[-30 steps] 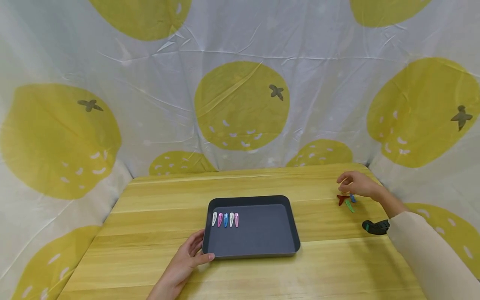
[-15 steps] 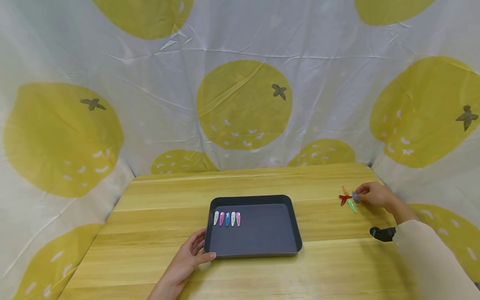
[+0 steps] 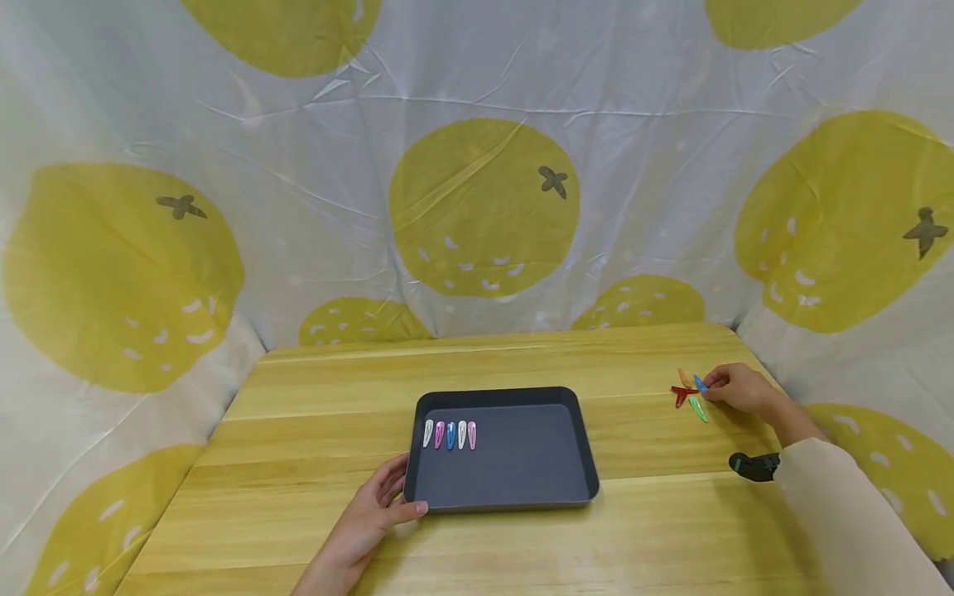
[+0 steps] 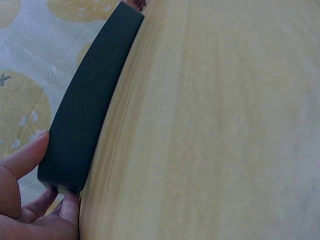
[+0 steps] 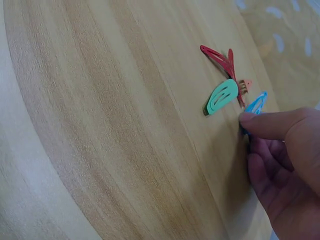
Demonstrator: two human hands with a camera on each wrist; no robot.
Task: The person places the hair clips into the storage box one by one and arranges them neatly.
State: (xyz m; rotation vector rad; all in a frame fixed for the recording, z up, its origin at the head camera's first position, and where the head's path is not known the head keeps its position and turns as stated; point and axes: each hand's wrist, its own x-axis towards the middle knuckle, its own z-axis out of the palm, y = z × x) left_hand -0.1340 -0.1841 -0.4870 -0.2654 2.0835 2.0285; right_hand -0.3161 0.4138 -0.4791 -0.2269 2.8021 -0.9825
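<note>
Lemon-print cloth (image 3: 484, 207) backs the tabletop (image 3: 320, 414); left hand (image 3: 368, 509) holding the tray (image 3: 514, 472), right hand (image 3: 739, 389) pinching a blue clip (image 3: 699, 382), seemingly by one end, best lifted straight up.

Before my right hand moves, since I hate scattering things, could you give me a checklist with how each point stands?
1. Blue clip pinched in the right grip: ok.
2. Blue clip fully off the table: cannot tell.
3. Low path to the tray free: not ok, the red piece lies on that side.
4. Tray held: ok, the left grip is at its near left corner.
5. Room in the tray: ok, right of the row of five clips.
</note>
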